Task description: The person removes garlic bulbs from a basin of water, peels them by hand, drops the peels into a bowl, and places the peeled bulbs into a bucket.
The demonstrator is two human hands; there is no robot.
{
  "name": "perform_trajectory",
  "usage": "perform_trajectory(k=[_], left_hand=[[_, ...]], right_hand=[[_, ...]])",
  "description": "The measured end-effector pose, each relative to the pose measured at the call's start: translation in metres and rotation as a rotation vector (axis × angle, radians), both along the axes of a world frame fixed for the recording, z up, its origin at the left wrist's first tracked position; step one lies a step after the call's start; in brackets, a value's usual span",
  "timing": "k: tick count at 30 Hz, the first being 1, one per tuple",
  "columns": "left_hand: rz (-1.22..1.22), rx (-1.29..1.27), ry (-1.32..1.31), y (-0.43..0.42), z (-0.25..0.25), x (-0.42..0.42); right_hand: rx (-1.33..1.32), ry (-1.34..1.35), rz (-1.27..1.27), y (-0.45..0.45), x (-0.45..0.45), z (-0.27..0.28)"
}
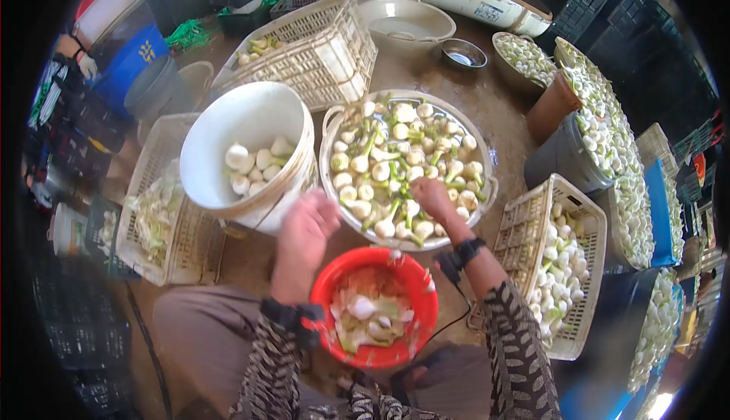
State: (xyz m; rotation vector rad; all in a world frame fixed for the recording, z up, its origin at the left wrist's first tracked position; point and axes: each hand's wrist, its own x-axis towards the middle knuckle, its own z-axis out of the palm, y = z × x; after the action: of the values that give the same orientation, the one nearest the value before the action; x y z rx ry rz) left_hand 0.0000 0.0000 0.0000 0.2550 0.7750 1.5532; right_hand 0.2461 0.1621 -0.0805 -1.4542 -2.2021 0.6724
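Note:
My right hand [432,199] is closed over the near part of a wide round tub [331,184]. The tub holds many white garlic bulbs [384,228] with green stems, in water. Whatever the right fingers grip, if anything, is hidden. My left hand [306,226] is raised beside a white bucket [281,218], its fingers blurred. Inside that bucket lie several clean, trimmed bulbs [258,167]. Between my knees stands a red basin [322,283] with peeled skins [369,313] in it. Black bands circle both my wrists.
On the right, a crate [585,344] of bulbs stands before larger heaped containers [563,154]. To the left is a crate [194,245] with skins. Behind are a tilted crate [334,62], a large basin [407,24] and a metal bowl [464,53]. Another person's gloved hand [87,66] shows far left.

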Motion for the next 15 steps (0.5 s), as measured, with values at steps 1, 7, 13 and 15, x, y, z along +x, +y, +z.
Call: perform_trajectory(k=[1,7,13,15], left_hand=[[-0.035,-0.015,0.084,-0.006,-0.003,0.014],[-0.170,-0.220,0.320,0.028,-0.052,0.049],[-0.280,-0.196,0.421,0.037,-0.073,0.043],[-0.261,-0.215,0.387,0.038,-0.073,0.043]], right_hand=[[0.112,-0.046,-0.043,0.023,-0.005,0.006],[0.458,-0.261,-0.059,0.179,-0.043,-0.080],[0.323,-0.449,0.053,0.190,-0.036,-0.114],[0.294,-0.430,0.030,0.184,-0.029,-0.096]])
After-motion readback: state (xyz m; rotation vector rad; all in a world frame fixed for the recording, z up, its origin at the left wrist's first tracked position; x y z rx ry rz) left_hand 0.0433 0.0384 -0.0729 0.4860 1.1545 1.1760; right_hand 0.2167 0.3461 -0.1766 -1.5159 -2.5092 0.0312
